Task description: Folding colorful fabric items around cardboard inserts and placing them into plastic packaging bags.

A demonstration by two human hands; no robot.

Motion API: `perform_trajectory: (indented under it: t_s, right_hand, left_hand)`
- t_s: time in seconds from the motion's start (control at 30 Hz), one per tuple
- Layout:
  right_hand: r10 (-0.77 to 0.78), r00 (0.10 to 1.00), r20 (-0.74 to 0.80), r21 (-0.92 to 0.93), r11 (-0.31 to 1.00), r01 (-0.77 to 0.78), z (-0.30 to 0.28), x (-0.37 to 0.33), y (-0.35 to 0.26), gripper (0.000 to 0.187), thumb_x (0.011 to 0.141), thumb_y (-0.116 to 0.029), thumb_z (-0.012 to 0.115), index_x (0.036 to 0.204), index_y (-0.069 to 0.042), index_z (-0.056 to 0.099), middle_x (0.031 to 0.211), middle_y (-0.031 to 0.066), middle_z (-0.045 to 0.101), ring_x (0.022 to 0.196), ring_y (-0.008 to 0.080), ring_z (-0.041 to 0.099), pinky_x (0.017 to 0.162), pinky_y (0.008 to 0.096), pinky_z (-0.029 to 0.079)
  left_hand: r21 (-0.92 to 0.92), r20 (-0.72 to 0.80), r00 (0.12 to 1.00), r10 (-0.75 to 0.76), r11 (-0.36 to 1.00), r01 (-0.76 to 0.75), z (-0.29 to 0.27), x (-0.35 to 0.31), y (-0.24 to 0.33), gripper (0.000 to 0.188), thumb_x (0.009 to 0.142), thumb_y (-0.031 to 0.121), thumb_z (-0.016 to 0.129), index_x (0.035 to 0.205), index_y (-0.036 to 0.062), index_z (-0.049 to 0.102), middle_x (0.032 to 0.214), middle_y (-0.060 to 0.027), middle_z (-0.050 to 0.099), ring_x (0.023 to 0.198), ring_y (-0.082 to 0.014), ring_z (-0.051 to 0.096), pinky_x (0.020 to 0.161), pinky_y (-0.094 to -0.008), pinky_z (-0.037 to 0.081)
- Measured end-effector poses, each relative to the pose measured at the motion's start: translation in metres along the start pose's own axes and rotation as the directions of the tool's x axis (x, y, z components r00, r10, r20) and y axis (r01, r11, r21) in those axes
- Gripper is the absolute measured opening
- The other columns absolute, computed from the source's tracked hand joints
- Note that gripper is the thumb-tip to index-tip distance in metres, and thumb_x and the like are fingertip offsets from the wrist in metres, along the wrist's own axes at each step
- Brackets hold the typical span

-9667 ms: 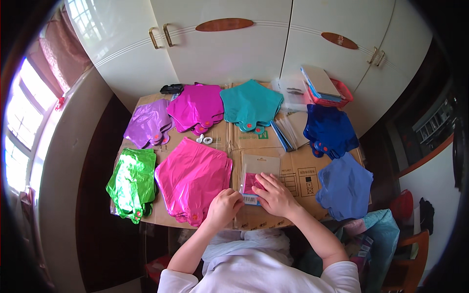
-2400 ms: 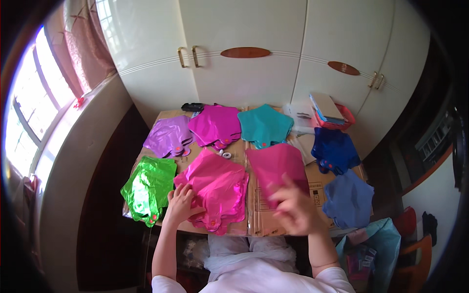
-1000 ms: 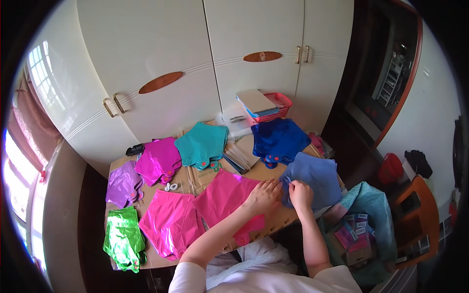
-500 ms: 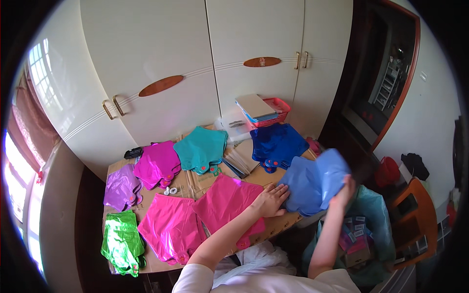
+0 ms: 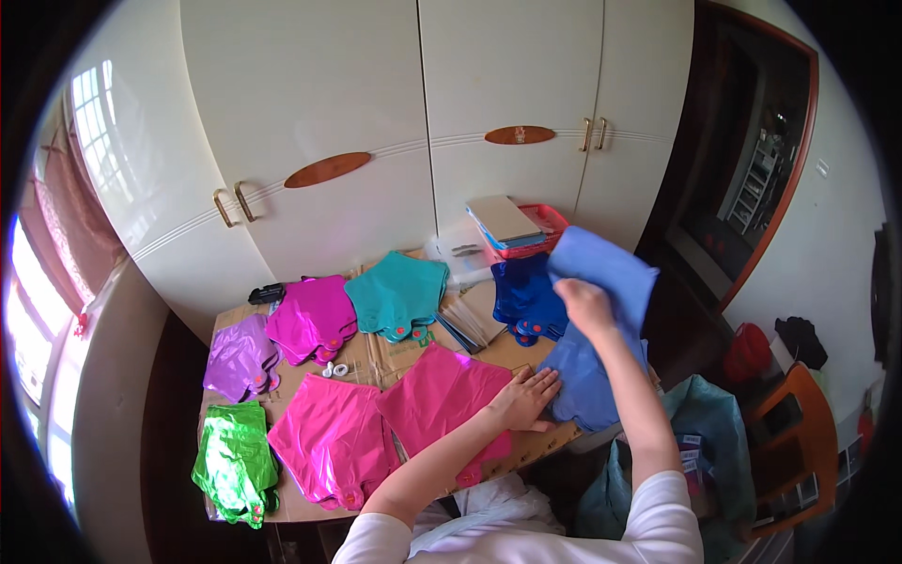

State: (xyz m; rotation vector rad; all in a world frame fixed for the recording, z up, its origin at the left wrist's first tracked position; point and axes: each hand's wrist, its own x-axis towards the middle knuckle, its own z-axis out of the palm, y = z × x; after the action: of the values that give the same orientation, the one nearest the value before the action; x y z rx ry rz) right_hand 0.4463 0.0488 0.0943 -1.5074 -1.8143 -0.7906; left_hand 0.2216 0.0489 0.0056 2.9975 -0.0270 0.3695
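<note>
Before the white wardrobe doors (image 5: 413, 141), on the cardboard-covered table (image 5: 376, 362), my right hand (image 5: 584, 305) gripped the light blue foil balloon (image 5: 601, 273) lifted at far right, while my left hand (image 5: 526, 399) lay open, nearer, pressing the light blue stack (image 5: 587, 390) just below it.

Cardboard-covered table (image 5: 376, 362): foil balloon stacks — green (image 5: 233, 461), lilac (image 5: 240, 355), magenta (image 5: 312, 317), teal (image 5: 398, 293), pink (image 5: 334, 446), navy (image 5: 526, 296).
</note>
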Motion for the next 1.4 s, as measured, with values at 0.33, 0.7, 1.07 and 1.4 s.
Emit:
perform_trajectory:
  t_s: [0.33,0.7,1.07,1.4]
  right_hand:
    - [0.120,0.907,0.404,-0.196,0.980,-0.043,0.087,-0.002,-0.034,0.014,0.077,-0.023,0.061,0.072,-0.011,0.067,0.079,0.0072,0.065,0.078,0.0269,0.065,0.072,0.0382,0.051]
    - [0.543,0.817,0.194,0.310,0.756,-0.577,0.034,0.037,-0.038,0.026,0.079,-0.026,0.069,0.079,-0.001,0.064,0.071,0.0202,0.062,0.068,0.0365,0.063,0.060,0.0427,0.046]
    - [-0.477,0.860,-0.179,-0.216,0.872,0.439,0.085,0.173,-0.187,0.036,0.079,-0.009,0.057,0.113,-0.019,0.055,0.068,0.0019,0.045,0.061,0.0175,0.053,0.054,0.0313,0.044]
    - [-0.430,0.839,0.333,0.224,0.901,0.373,0.244,0.108,-0.225,0.015,0.076,-0.019,0.058,0.066,-0.010,0.063,0.081,0.0055,0.059,0.083,0.0235,0.063,0.068,0.0384,0.052]
  left_hand:
    - [-0.037,0.027,1.000,-0.008,0.999,0.009,-0.005,-0.006,0.003,0.092,0.081,0.065,0.052,0.140,-0.0023,0.033,0.147,-0.0227,0.030,0.139,-0.0342,0.027,0.113,-0.0481,0.022]
    - [-0.029,-0.027,0.958,-0.286,0.958,0.285,-0.095,-0.078,-0.041,0.076,0.082,0.047,0.063,0.137,0.0001,0.040,0.145,-0.0217,0.033,0.138,-0.0377,0.025,0.112,-0.0473,0.026]
    - [-0.112,-0.262,0.655,-0.708,0.697,0.708,-0.119,-0.212,-0.123,0.062,0.080,0.038,0.068,0.124,-0.0023,0.053,0.134,-0.0230,0.047,0.129,-0.0396,0.039,0.108,-0.0456,0.033]
    - [-0.150,-0.264,0.608,-0.748,0.655,0.740,-0.121,-0.258,-0.125,0.051,0.080,0.037,0.066,0.111,-0.0018,0.059,0.128,-0.0233,0.052,0.126,-0.0413,0.042,0.106,-0.0456,0.034]
